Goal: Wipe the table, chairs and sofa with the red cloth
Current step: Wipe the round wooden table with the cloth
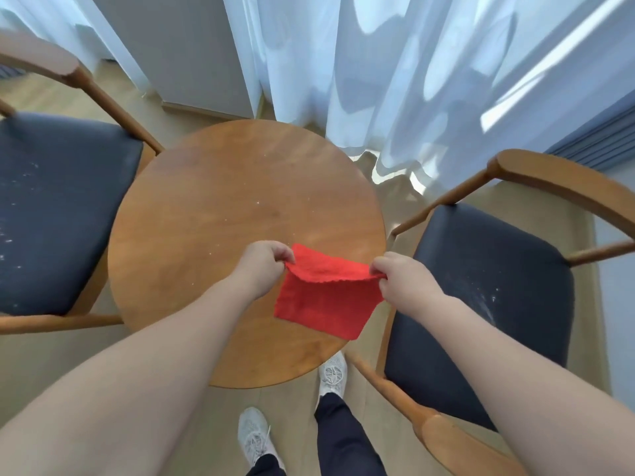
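Red cloth [326,297], square and folded over along its top, hangs above the near right edge of my round wooden tabletop [220,214]. My left grip [264,266] pinches its left corner, my right grip [398,280] its right. Dark-cushioned wooden chairs [58,214] [488,304] flank both sides.

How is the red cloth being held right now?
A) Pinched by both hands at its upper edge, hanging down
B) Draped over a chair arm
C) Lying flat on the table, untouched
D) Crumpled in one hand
A: the left hand and the right hand each pinch an upper corner of the red cloth, which hangs folded over the near edge of the round table.
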### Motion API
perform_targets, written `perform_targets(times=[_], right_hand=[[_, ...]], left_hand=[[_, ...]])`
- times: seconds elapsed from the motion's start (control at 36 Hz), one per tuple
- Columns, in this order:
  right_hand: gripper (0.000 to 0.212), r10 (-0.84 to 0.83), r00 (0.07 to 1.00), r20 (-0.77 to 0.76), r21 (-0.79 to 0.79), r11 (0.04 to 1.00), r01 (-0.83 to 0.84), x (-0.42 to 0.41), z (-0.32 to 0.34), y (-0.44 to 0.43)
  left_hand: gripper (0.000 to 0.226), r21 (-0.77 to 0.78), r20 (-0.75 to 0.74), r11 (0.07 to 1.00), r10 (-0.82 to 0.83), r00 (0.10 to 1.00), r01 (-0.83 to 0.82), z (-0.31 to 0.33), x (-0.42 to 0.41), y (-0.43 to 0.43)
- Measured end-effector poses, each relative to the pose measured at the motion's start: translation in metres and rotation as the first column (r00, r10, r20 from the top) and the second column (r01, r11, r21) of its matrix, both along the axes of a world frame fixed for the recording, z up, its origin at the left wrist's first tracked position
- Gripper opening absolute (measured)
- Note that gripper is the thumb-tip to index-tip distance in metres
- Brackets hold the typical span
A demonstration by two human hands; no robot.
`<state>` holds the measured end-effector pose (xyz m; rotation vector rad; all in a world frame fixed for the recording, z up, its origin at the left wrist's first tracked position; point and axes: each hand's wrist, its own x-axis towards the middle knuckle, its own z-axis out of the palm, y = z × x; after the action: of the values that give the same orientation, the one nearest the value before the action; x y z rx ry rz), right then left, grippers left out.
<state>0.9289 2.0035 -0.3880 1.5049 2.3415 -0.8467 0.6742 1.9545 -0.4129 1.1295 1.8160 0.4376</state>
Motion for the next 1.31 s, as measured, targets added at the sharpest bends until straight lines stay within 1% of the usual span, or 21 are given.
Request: perform_targets(times=[0.14,0.19,0.25,0.31,0.36,0.42,0.47,0.53,0.61,0.67,0.72,0.78,0.81,0.86,0.92,0.94,1.0,1.11,1.17,1.22,1.31], right_hand=[[0.027,0.223,0.965,0.141,-0.164,0.966,-0.199,0.003,-0.029,-0.035],[0.03,0.28,0.941,0.189,-0.233,0.944,-0.234,0.002,-0.037,-0.044],[0.037,0.294,0.929,0.227,-0.261,0.937,-0.233,-0.002,-0.043,-0.049],[0.036,0.209,0.948,0.241,-0.229,0.961,-0.154,-0.01,-0.047,-0.052],[0.034,0.006,0.973,0.229,-0.144,0.989,0.028,-0.022,-0.052,-0.057],[0.039,-0.22,0.955,0.197,-0.085,0.967,0.241,-0.036,-0.06,-0.064],[0.053,-0.398,0.896,0.195,-0.069,0.906,0.418,-0.054,-0.07,-0.073],[0.071,-0.488,0.836,0.251,-0.048,0.856,0.514,-0.071,-0.083,-0.08],[0.079,-0.51,0.81,0.289,-0.061,0.835,0.547,-0.093,-0.104,-0.083],[0.081,-0.496,0.82,0.286,-0.035,0.849,0.527,-0.103,-0.118,-0.08],[0.081,-0.392,0.878,0.274,0.023,0.916,0.402,-0.107,-0.129,-0.076],[0.077,-0.138,0.962,0.236,0.062,0.99,0.127,-0.102,-0.134,-0.067],[0.075,0.022,0.977,0.212,0.062,0.997,-0.036,-0.097,-0.134,-0.061],[0.076,0.289,0.94,0.18,0.024,0.954,-0.298,-0.086,-0.127,-0.047],[0.087,0.413,0.892,0.181,-0.003,0.908,-0.42,-0.079,-0.117,-0.034],[0.091,0.428,0.885,0.183,-0.002,0.9,-0.435,-0.078,-0.113,-0.032],[0.086,0.375,0.915,0.151,0.027,0.923,-0.383,-0.079,-0.109,-0.033],[0.061,0.058,0.997,0.045,0.125,0.99,-0.063,-0.097,-0.119,-0.043],[0.059,-0.049,0.994,0.097,0.14,0.989,0.035,-0.106,-0.132,-0.045],[0.061,-0.084,0.983,0.16,0.168,0.984,0.057,-0.11,-0.144,-0.047],[0.063,-0.09,0.982,0.167,0.21,0.976,0.053,-0.108,-0.156,-0.051]], left_hand=[[0.041,-0.125,-0.091,0.936,-0.341,0.936,0.329,-0.014,-0.003,-0.03],[0.041,-0.135,-0.147,0.913,-0.402,0.904,0.384,-0.016,-0.003,-0.04],[0.041,-0.099,-0.2,0.921,-0.388,0.9,0.376,-0.019,-0.004,-0.046],[0.038,-0.054,-0.227,0.937,-0.349,0.909,0.346,-0.023,-0.004,-0.051],[0.036,-0.031,-0.24,0.943,-0.328,0.914,0.33,-0.028,-0.005,-0.057],[0.035,-0.016,-0.239,0.944,-0.323,0.916,0.329,-0.033,-0.004,-0.062],[0.034,0.012,-0.235,0.945,-0.316,0.919,0.328,-0.037,-0.004,-0.067],[0.033,0.03,-0.237,0.946,-0.307,0.922,0.323,-0.042,-0.006,-0.073],[0.032,0.039,-0.246,0.947,-0.3,0.922,0.319,-0.05,-0.013,-0.082],[0.032,0.046,-0.271,0.945,-0.3,0.915,0.324,-0.055,-0.02,-0.086],[0.032,0.046,-0.3,0.948,-0.288,0.909,0.315,-0.06,-0.028,-0.089],[0.033,0.038,-0.324,0.958,-0.258,0.91,0.284,-0.064,-0.036,-0.092],[0.033,0.042,-0.335,0.962,-0.241,0.911,0.27,-0.067,-0.039,-0.093],[0.034,0.053,-0.352,0.967,-0.216,0.911,0.249,-0.072,-0.045,-0.096],[0.033,0.057,-0.365,0.971,-0.198,0.91,0.234,-0.075,-0.048,-0.099],[0.033,0.059,-0.369,0.972,-0.191,0.909,0.228,-0.077,-0.048,-0.1],[0.032,0.075,-0.376,0.972,-0.179,0.909,0.222,-0.079,-0.046,-0.101],[0.032,0.107,-0.396,0.97,-0.161,0.904,0.22,-0.085,-0.041,-0.096],[0.031,0.141,-0.407,0.961,-0.163,0.899,0.238,-0.089,-0.04,-0.092],[0.03,0.194,-0.418,0.944,-0.167,0.893,0.267,-0.094,-0.039,-0.089],[0.032,0.229,-0.443,0.922,-0.187,0.877,0.313,-0.105,-0.038,-0.085]])
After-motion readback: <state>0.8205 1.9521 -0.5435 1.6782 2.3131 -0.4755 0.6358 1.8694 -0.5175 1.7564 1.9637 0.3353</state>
